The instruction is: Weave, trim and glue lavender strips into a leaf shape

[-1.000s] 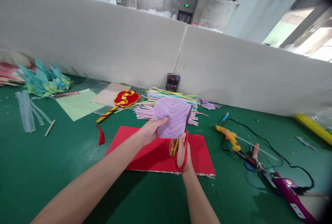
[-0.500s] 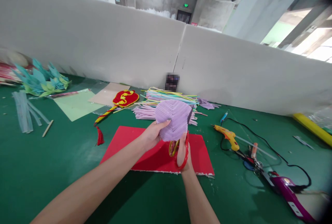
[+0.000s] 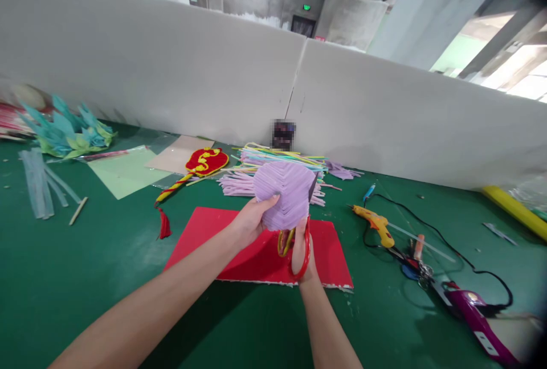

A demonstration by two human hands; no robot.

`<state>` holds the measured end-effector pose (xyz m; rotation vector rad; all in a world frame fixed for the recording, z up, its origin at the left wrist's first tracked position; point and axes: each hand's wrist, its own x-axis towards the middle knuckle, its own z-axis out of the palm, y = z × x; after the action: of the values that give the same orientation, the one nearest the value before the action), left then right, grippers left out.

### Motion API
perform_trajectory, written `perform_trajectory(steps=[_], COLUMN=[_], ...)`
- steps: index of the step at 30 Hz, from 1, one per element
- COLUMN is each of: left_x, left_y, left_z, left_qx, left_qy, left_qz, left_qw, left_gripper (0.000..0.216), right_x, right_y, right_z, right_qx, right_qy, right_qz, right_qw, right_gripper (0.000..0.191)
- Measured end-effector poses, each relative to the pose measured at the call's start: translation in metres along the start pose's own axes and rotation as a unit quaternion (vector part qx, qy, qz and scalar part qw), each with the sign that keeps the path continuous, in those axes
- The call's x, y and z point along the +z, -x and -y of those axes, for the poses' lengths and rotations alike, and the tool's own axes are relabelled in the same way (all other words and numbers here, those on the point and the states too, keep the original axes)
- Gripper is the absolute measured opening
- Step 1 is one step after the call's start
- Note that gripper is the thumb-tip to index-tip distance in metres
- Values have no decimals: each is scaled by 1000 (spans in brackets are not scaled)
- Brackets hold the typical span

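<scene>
My left hand pinches the lower left edge of a rounded lilac panel, its thumb lying on the front face. The panel shows rows of strips meeting in a V pattern down its middle. In my right hand is a pair of scissors with red and yellow handles. A dark blade shows at the panel's right edge; the rest of the blades is hidden behind it. Both hands are held above a red board with a ragged white front edge.
Pastel and lilac pipe cleaners lie behind the panel. A red and yellow fan with a tassel is to the left, near green paper. At right are a yellow glue gun, its cord and a purple power strip.
The lilac panel has shifted very slightly up and left and tilted a little. My hands keep nearly the same place and hold the same things.
</scene>
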<state>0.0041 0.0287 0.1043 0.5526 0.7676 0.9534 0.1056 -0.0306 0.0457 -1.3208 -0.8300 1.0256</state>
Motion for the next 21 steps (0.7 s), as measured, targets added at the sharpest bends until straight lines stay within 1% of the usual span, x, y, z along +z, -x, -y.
perform_trajectory(steps=[6,10,16,21], left_x=[1,2,3,1], left_y=[1,2,3,1], left_z=[-2,-1,3,4], left_qx=[-10,-14,-9,-7], left_qy=[-12,-9,0,-7], left_qz=[-9,-10,3,-4], left_qw=[1000,1000,1000,1000], left_gripper=[12,11,14,13], right_x=[0,1,4,3], right_y=[3,5,6,6], right_z=[6,7,7,8], right_qx=[-3,15,33,43], right_qy=[12,1,-3,3], right_qz=[-16,-20,-53,-55], right_qw=[1000,1000,998,998], right_gripper=[55,58,54,56])
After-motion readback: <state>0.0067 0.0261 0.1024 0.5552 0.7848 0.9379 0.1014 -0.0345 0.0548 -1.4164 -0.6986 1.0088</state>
